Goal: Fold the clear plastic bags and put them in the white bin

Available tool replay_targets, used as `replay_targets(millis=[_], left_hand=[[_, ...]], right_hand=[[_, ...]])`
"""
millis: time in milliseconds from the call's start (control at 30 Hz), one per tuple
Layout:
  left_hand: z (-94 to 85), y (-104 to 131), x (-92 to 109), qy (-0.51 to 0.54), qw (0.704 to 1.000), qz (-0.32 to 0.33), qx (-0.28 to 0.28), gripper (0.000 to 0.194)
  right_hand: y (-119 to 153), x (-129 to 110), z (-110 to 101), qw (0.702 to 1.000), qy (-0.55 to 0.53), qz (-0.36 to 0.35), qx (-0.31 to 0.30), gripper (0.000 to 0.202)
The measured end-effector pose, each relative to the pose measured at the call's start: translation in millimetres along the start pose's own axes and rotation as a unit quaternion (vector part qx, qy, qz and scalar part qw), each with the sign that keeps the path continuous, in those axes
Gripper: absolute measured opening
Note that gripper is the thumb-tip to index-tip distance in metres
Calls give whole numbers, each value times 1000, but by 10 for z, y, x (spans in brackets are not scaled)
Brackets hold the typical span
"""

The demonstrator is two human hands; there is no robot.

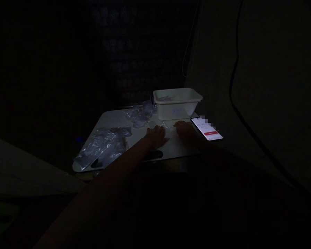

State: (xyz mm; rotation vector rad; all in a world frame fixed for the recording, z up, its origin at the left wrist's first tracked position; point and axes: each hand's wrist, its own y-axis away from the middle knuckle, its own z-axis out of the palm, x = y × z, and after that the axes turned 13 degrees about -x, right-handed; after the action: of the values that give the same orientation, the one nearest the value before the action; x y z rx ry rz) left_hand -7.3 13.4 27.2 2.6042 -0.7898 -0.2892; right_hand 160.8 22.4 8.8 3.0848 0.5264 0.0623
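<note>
Very dim room; only the small white table is catching light. You are resting both hands flat near its front edge. Your left hand is lying palm down, fingers stretched forward and loosely together, gripping nothing. Your right hand is sitting just right of it, fingers seemingly curled a little; whether it is pinching anything cannot be told in this light.

Between the two hands a small clear plastic piece is lying on the tabletop, just ahead of both sets of fingertips and about equally near to each. Its outline is too faint to give a long axis.

Beyond it, the white tub is standing at the table's far right. A lit phone is lying just beside your right hand, angled away. Crumpled clear bags are piled well to the left, more clear wrappers by the tub.
</note>
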Motion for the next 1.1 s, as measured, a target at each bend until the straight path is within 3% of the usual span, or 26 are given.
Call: replay_targets(millis=[233,367,533,667,800,867,1100], left_hand=[[13,-118,24,3,1000,7,-9,60],[98,-193,34,6,1000,-2,-14,63],[102,-198,12,16,1000,3,-11,64],[0,-21,-111,55,998,-12,-31,72],[-7,288,-251,39,990,14,-134,103],[48,410,-273,24,987,30,-155,109],[197,547,-125,9,993,64,-94,95]], right_hand=[[52,-85,248,998,46,-45,18,42],[74,-70,368,998,52,-30,18,46],[99,23,355,999,45,0,20,42],[109,97,274,999,23,23,-11,37],[96,113,195,1000,19,-2,-21,36],[66,88,154,999,9,11,-31,35],[-70,-38,84,998,-17,42,-42,41]])
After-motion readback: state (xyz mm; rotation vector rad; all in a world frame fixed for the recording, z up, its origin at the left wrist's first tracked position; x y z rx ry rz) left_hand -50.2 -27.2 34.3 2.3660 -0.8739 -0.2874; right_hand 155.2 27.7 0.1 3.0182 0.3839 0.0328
